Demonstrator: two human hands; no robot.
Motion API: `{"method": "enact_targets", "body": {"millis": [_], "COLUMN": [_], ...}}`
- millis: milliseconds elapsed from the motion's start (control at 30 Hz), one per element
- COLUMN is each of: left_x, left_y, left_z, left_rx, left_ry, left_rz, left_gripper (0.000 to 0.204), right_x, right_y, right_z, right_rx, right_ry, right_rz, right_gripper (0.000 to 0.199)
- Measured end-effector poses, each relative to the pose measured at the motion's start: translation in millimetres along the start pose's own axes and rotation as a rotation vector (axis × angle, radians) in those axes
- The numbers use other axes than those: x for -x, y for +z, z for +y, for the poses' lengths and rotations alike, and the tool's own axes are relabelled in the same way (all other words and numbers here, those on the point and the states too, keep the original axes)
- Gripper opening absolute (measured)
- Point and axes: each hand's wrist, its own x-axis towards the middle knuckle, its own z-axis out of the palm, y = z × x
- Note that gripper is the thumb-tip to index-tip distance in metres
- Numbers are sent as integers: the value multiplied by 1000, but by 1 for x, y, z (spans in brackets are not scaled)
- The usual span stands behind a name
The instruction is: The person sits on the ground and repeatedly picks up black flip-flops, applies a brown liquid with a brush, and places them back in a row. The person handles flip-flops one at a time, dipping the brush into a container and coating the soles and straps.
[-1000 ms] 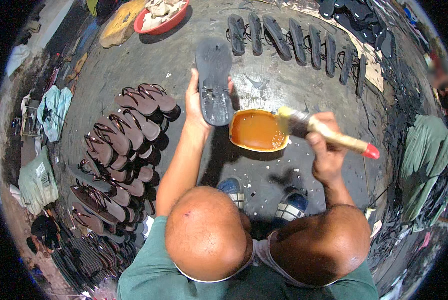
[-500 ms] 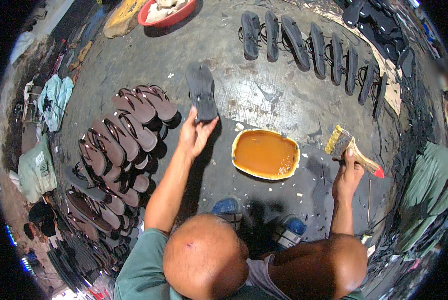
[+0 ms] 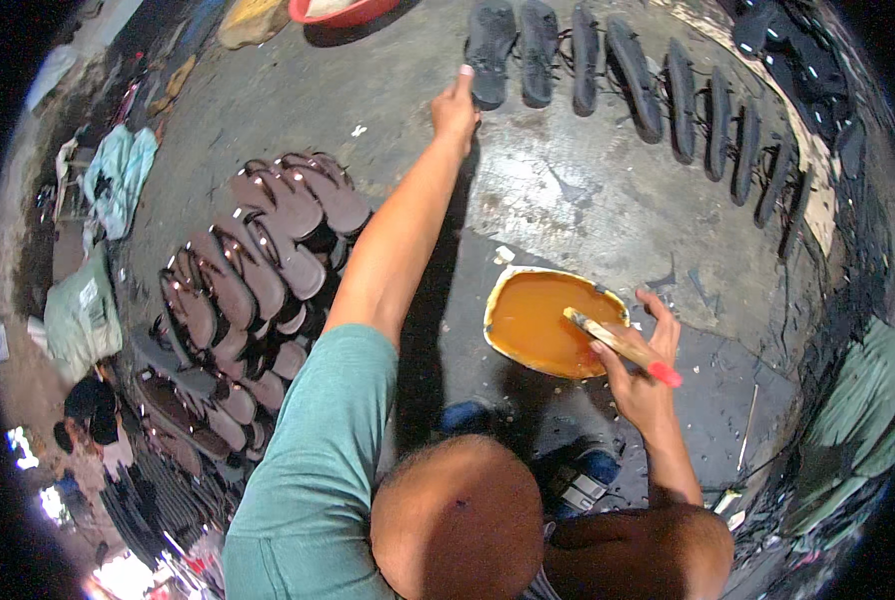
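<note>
Massed brown sandals [image 3: 295, 212] occupy the floor at left. A row of black sandals [image 3: 633, 80] extends along the far side. Nearer sits a pale-rimmed tray [image 3: 489, 325] of amber liquid [image 3: 538, 318]. The black sole [image 3: 491, 50] is at the row's left end; the left hand [image 3: 456, 118] touches its near end, finger closure beneath undeterminable. Well apart from it, the right hand [image 3: 648, 388], at the tray's right edge, is clamped on a brush [image 3: 618, 342], its tip over the liquid.

From my remote station, I can read no words, labels, brands, numbers or signs anywhere.
</note>
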Motion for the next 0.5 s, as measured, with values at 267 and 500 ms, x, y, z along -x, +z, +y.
{"method": "enact_targets", "body": {"millis": [267,500], "left_x": [103,116], "left_y": [-218,-288], "left_z": [39,45], "left_rx": [-1259,-1094], "left_ry": [393,88], "left_rz": [681,525], "left_gripper": [103,113], "right_x": [3,36], "right_y": [-9,-5], "right_z": [-23,-16], "right_rx": [-119,245], "right_ry": [15,-54], "right_rz": [157,-60], "right_gripper": [18,21]}}
